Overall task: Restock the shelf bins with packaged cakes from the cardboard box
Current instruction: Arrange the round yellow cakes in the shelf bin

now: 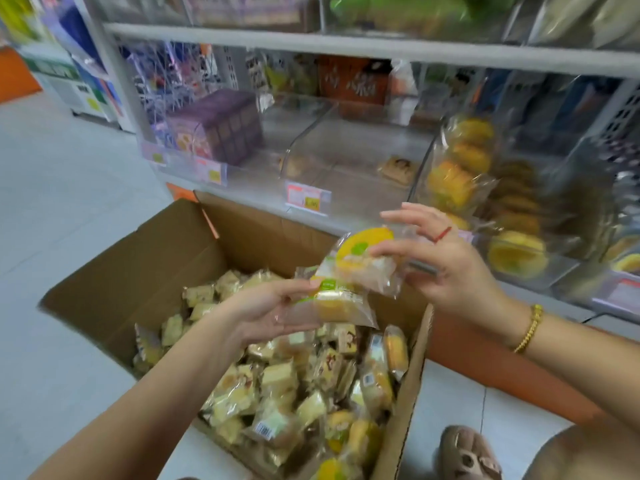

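An open cardboard box on the floor holds several packaged cakes in clear wrappers. Above it my left hand grips a wrapped yellow cake from the left side. My right hand pinches a second wrapped yellow cake just above the first, with its other fingers spread. Both cakes hang over the box's far right part, in front of the shelf. A clear bin at the right holds several of the same yellow cakes.
The clear bin in the middle holds only one or two small pastries. A purple carton stands in the left bin. Price tags line the shelf edge. A slippered foot rests on the floor right of the box.
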Available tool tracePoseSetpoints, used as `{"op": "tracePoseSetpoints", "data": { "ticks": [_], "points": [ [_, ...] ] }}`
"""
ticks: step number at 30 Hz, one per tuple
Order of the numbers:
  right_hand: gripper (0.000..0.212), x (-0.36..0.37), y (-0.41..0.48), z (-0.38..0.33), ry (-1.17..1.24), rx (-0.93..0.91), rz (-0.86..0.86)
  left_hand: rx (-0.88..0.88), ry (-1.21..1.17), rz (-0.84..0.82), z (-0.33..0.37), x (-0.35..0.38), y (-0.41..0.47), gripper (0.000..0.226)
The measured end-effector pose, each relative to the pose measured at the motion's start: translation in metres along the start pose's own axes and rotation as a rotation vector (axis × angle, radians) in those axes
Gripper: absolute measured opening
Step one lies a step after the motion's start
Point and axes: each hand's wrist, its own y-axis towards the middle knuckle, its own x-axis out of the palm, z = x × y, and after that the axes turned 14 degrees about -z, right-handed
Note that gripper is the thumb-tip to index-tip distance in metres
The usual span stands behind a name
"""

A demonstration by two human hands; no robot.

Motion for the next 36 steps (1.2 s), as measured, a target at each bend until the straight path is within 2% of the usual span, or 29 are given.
{"op": "tracePoseSetpoints", "data": {
  "ticks": [3,6,9,12,14,16,17,20,23,26,29,31,34,36],
  "points": [
    [0.049,-0.015,-0.016,-0.001,0.192,0.079,0.034,0.072,-0.105,-0.029,0.007,0.03,-0.001,0.029],
    [0.061,-0.035,-0.027,-0.001,0.443,0.164,0.028,0.098,-0.102,-0.042,0.009,0.051,0.004,0.029],
    [0.033,-0.045,-0.032,0.001,0.516,0.225,-0.006,0.121,-0.011,-0.061,0.01,0.07,0.013,0.035],
    [0.008,-0.049,-0.033,0.007,0.539,0.362,0.051,0.182,0.071,-0.023,0.01,0.082,0.026,0.044],
    [0.033,-0.055,-0.033,0.015,0.425,0.449,-0.004,0.209,0.104,0.006,0.012,0.086,0.035,0.033],
    [0.062,-0.064,-0.035,0.023,0.447,0.55,-0.11,0.224,0.125,0.004,0.014,0.092,0.043,0.032],
    [0.065,-0.067,-0.036,0.027,0.486,0.59,-0.149,0.227,0.135,-0.008,0.015,0.095,0.046,0.034],
    [0.04,-0.072,-0.039,0.039,0.447,0.621,-0.247,0.233,0.169,-0.032,0.015,0.103,0.057,0.036],
    [0.053,-0.078,-0.044,0.048,0.452,0.65,-0.285,0.236,0.149,-0.081,0.01,0.11,0.068,0.037],
    [0.053,-0.076,-0.052,0.048,0.636,0.727,-0.269,0.268,0.179,-0.099,0.007,0.11,0.07,0.034],
    [0.058,-0.073,-0.056,0.051,0.925,0.771,-0.244,0.286,0.23,-0.08,0.004,0.102,0.071,0.051],
    [0.044,-0.076,-0.056,0.05,1.021,0.772,-0.232,0.296,0.219,-0.072,0.004,0.098,0.07,0.059],
    [0.042,-0.082,-0.051,0.047,1.013,0.752,-0.138,0.314,0.154,-0.078,0.006,0.095,0.069,0.05],
    [0.038,-0.089,-0.039,0.049,0.757,0.736,-0.008,0.332,0.09,-0.055,0.01,0.095,0.067,0.042]
  ]
}}
